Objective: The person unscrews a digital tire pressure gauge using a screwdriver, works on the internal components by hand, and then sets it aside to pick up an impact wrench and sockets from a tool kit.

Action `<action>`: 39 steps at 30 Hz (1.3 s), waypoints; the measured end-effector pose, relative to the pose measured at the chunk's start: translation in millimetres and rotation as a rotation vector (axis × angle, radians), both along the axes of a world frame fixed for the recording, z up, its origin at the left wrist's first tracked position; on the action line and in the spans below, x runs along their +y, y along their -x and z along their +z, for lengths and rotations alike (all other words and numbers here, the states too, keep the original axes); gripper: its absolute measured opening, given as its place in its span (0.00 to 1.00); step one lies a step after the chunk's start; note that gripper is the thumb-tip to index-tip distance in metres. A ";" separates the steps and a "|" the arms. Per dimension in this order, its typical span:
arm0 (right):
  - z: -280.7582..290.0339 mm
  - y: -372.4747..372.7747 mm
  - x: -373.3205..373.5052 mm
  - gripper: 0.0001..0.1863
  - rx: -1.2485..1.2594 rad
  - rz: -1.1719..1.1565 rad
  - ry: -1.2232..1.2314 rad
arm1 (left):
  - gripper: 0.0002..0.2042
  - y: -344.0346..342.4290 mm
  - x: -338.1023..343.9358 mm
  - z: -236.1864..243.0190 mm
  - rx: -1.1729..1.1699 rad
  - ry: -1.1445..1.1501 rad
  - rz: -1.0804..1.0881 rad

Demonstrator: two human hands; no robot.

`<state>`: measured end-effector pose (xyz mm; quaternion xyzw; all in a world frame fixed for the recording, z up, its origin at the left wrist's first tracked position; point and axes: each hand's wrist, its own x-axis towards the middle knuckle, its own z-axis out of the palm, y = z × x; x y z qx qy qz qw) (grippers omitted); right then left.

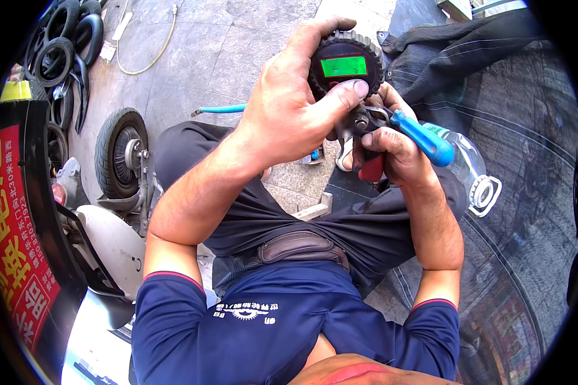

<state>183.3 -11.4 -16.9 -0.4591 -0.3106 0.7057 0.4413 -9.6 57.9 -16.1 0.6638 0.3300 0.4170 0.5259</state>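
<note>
My left hand (295,96) is wrapped round a round digital pressure gauge (343,67) with a knobbly black rim and a lit green screen. Its thumb presses on the gauge face just below the screen. Under the gauge, my right hand (403,157) is closed on the gauge's dark grip, where metal parts and a red piece (371,168) show. A tool with a blue handle (424,138) points out beside the right thumb. Whether the right fingers also hold that tool, I cannot tell. Both hands are raised above my knees.
Behind the right hand is a clear plastic jug (472,167) with a white cap. A blue rod (221,110) juts out past my left knee. Leftward are a wheel (122,154), a pile of black tyres (61,58) and a red sign (22,237). Dark cloth (494,83) spreads rightward.
</note>
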 end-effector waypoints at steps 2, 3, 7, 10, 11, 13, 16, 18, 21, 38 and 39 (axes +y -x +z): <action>1.8 -1.7 0.5 0.22 0.037 0.039 0.034 | 0.28 0.4 -0.6 2.5 0.006 0.016 0.002; 1.1 -1.1 0.5 0.22 0.035 0.034 0.035 | 0.28 0.1 -0.9 2.2 0.012 0.003 0.007; 0.3 0.6 0.8 0.21 0.035 0.016 0.044 | 0.29 0.3 0.8 -0.7 0.052 -0.016 0.001; -4.6 -4.5 0.4 0.22 0.038 0.021 0.030 | 0.33 0.4 1.1 -0.5 0.086 -0.020 -0.007; -6.5 -6.3 0.3 0.22 0.039 0.026 0.020 | 0.34 0.3 0.9 -0.4 0.096 -0.024 -0.007; -3.1 -6.0 1.9 0.23 0.029 0.036 0.036 | 0.37 -2.4 -0.5 -1.8 0.053 -0.032 0.042; -8.7 -8.3 1.7 0.28 0.095 -0.035 0.007 | 0.41 -3.2 1.7 -3.2 0.124 -0.156 0.093; -15.6 -14.0 2.8 0.29 0.186 -0.062 0.005 | 0.48 1.5 1.8 1.1 0.295 -0.249 0.099; -14.2 -5.4 0.8 0.27 -0.015 -0.122 -0.084 | 0.49 -2.2 0.1 -6.5 0.280 -0.223 0.128; -320.8 -5.2 -10.4 0.11 -1.422 0.927 -0.255 | 0.37 11.0 22.3 -5.0 0.113 -0.006 0.232; -344.5 5.5 -30.1 0.12 -1.482 0.959 -0.267 | 0.37 11.3 19.2 -2.5 0.214 -0.107 0.252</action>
